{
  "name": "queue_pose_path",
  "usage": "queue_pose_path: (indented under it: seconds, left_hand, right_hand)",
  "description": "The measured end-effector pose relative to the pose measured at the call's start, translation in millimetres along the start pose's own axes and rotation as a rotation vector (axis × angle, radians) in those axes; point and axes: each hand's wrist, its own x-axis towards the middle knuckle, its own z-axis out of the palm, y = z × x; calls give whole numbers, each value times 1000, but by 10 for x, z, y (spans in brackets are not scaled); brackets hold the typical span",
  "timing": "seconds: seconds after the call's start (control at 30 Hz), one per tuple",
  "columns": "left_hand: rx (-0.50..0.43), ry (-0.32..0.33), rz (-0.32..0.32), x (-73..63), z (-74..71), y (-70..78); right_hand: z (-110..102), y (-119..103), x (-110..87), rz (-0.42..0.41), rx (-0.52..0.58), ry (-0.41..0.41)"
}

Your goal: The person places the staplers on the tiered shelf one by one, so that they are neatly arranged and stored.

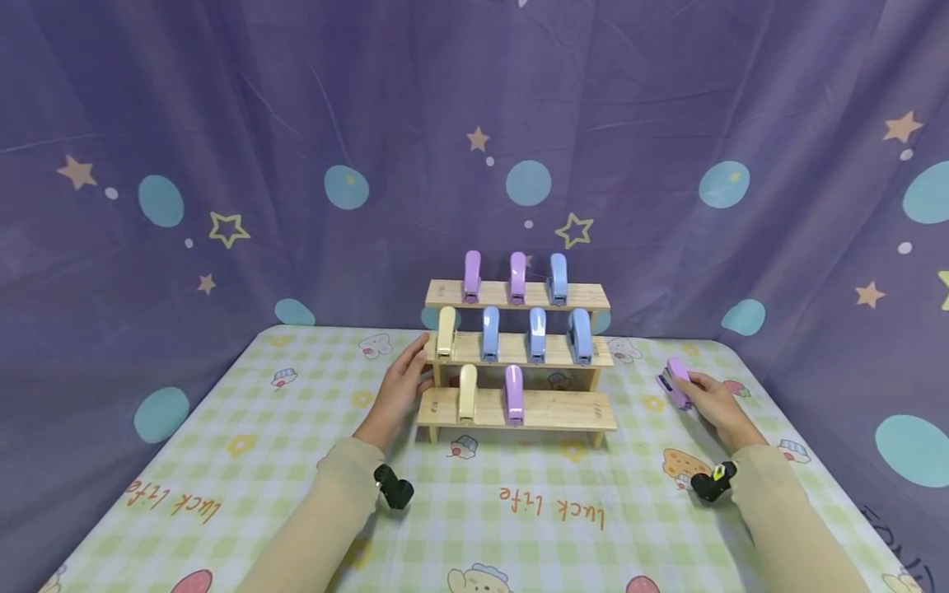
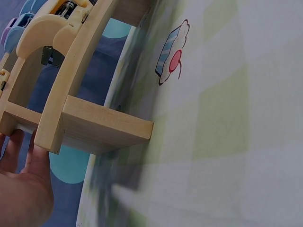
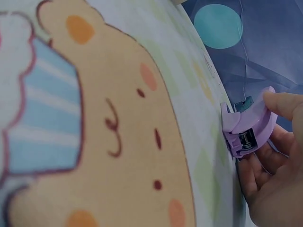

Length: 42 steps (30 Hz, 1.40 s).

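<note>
To the right of the wooden shelf, my right hand (image 1: 717, 405) grips a purple stapler (image 1: 675, 384) close to the tablecloth. In the right wrist view, the thumb lies on top of that stapler (image 3: 253, 124) and the other fingers are beneath and behind it. With its fingers extended, my left hand (image 1: 400, 387) touches the left end of the three-tier wooden shelf (image 1: 559, 408) near the middle tier. The left wrist view shows the fingertips against the board ends, partly hidden by the wood. Two purple staplers (image 1: 517, 278) and a blue stapler (image 1: 558, 280) stand on the top tier.
The middle tier carries a yellow stapler (image 1: 446, 333) and three blue staplers (image 1: 537, 334). On the bottom tier stand a yellow stapler (image 1: 467, 394) and a purple stapler (image 1: 514, 395). A checkered tablecloth (image 1: 296, 461) covers the table; a purple curtain (image 1: 415, 99) hangs behind.
</note>
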Motion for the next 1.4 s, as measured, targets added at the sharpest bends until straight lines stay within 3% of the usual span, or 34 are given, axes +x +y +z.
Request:
queue_pose_path:
  seconds: [0.37,0.57,1.1,1.4]
  left_hand:
    - [-16,-5,-1,-6,-8,-6]
    - [6,4,5,4,-11,-25]
    - [7,15,-1,22,-10,-31]
    - [12,10,0,21,-11,-35]
  right_hand:
    - [-17,-11,-82,-9,-29,-17]
    - [-38,-75,-170,-50,-105,-33]
    - [-71,-385,-429,-205,-123,-141]
    - [-2,-705,-623,-233,-148,-194]
